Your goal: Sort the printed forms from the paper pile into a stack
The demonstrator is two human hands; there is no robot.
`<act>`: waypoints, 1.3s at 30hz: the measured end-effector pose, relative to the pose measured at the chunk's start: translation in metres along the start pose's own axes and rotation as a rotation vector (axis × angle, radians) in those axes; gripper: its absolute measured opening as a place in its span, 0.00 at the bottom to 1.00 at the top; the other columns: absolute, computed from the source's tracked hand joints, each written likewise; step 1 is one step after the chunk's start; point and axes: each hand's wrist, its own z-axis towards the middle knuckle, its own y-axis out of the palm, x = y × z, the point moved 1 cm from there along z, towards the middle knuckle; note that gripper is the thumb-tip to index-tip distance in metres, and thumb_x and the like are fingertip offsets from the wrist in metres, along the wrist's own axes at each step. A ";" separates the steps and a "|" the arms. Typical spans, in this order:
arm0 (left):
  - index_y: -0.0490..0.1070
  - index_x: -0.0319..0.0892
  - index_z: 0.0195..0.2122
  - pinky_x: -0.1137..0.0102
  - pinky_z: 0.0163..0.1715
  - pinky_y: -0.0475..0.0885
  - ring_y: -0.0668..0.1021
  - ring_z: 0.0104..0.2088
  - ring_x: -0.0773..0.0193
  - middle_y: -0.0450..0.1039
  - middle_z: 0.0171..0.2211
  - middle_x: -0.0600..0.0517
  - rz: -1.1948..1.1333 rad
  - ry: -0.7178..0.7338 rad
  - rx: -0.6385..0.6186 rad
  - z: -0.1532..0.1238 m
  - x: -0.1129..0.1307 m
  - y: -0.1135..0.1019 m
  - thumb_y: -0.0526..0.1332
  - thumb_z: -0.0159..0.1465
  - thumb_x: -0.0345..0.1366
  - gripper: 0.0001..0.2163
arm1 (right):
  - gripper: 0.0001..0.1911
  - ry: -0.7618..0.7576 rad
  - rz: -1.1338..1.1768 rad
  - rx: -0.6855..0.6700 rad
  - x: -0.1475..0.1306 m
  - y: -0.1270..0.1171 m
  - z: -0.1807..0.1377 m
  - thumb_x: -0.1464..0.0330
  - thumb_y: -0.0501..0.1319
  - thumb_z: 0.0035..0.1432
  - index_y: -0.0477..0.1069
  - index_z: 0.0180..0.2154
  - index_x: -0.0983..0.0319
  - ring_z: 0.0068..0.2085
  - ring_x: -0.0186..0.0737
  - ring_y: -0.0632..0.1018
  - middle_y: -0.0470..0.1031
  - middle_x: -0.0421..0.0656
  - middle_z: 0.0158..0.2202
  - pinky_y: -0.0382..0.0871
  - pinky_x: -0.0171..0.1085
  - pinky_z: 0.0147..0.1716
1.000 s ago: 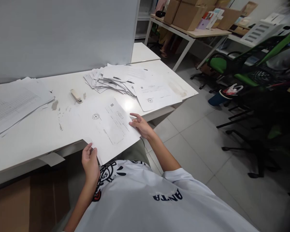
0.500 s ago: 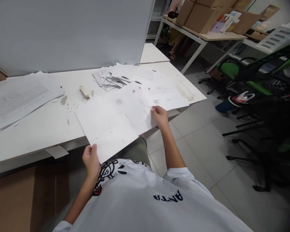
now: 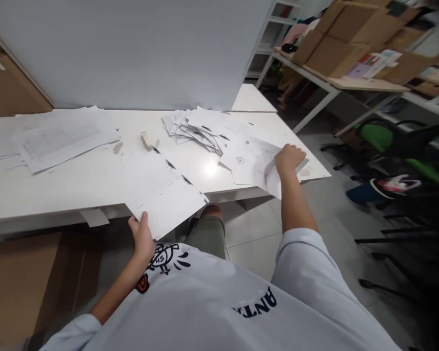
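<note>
The left hand (image 3: pixel 144 239) pinches the near corner of the papers (image 3: pixel 168 204), which reach away and rightward over the desk's (image 3: pixel 76 190) front edge, while the right hand (image 3: pixel 289 158), well apart, clasps a bent sheet (image 3: pixel 273 179) near the right corner
</note>
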 end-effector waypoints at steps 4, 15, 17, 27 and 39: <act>0.72 0.43 0.42 0.59 0.54 0.73 0.79 0.48 0.55 0.79 0.45 0.46 -0.034 -0.140 -0.117 -0.012 0.005 0.001 0.70 0.54 0.38 0.15 | 0.24 -0.192 0.157 0.109 -0.045 0.022 -0.027 0.71 0.51 0.59 0.66 0.57 0.68 0.66 0.59 0.58 0.60 0.63 0.64 0.49 0.65 0.61; 0.75 0.41 0.51 0.55 0.63 0.66 0.74 0.60 0.49 0.77 0.53 0.44 -0.194 -0.409 -0.239 -0.017 0.007 -0.005 0.66 0.56 0.28 0.20 | 0.19 -0.113 0.419 -0.059 -0.042 0.055 -0.152 0.67 0.48 0.59 0.69 0.48 0.62 0.58 0.55 0.67 0.69 0.56 0.55 0.46 0.66 0.62; 0.73 0.40 0.53 0.56 0.64 0.65 0.74 0.60 0.49 0.77 0.53 0.43 -0.172 -0.417 -0.248 -0.014 0.006 -0.001 0.66 0.57 0.27 0.22 | 0.14 -0.087 0.435 -0.063 -0.032 0.058 -0.132 0.65 0.49 0.60 0.68 0.43 0.62 0.54 0.53 0.70 0.70 0.54 0.49 0.50 0.63 0.62; 0.70 0.38 0.59 0.58 0.62 0.68 0.76 0.57 0.52 0.77 0.53 0.43 -0.213 -0.478 -0.213 -0.021 0.004 0.020 0.61 0.62 0.30 0.22 | 0.21 -0.229 0.475 -0.196 -0.041 0.068 -0.049 0.64 0.54 0.60 0.65 0.52 0.68 0.57 0.55 0.67 0.62 0.62 0.56 0.58 0.54 0.59; 0.65 0.44 0.63 0.58 0.65 0.63 0.72 0.61 0.54 0.73 0.58 0.45 -0.300 -0.520 -0.401 -0.056 -0.021 0.035 0.65 0.61 0.28 0.28 | 0.22 0.280 1.155 -0.389 -0.062 0.023 -0.307 0.48 0.58 0.57 0.66 0.45 0.56 0.48 0.48 0.74 0.71 0.49 0.46 0.70 0.47 0.49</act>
